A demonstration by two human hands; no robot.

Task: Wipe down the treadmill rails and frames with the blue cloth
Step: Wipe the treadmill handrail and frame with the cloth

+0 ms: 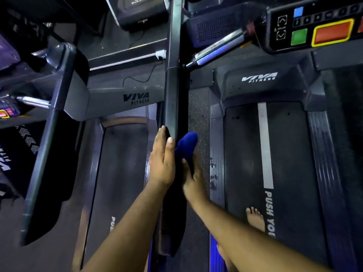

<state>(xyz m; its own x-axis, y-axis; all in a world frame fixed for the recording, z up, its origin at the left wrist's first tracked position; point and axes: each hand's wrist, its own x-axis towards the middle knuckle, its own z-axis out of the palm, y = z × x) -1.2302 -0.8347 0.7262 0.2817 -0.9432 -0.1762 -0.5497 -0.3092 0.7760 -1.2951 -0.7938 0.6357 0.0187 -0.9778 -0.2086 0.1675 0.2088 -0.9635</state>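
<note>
A dark grey treadmill rail (173,91) runs from the top centre down toward me, between two treadmills. My left hand (162,160) lies flat against the rail's left side, fingers straight and together, holding nothing. My right hand (193,179) is on the rail's right side and grips the blue cloth (186,145), which is pressed against the rail and sticks up past my fingers. The lower part of the rail is hidden between my forearms.
The left treadmill's belt (121,173) and its grey hood (125,99) lie left of the rail. The right treadmill's belt (245,154) holds my bare foot (255,218). Its console (316,26) with coloured buttons hangs at the upper right. Another rail (49,124) slants at the left.
</note>
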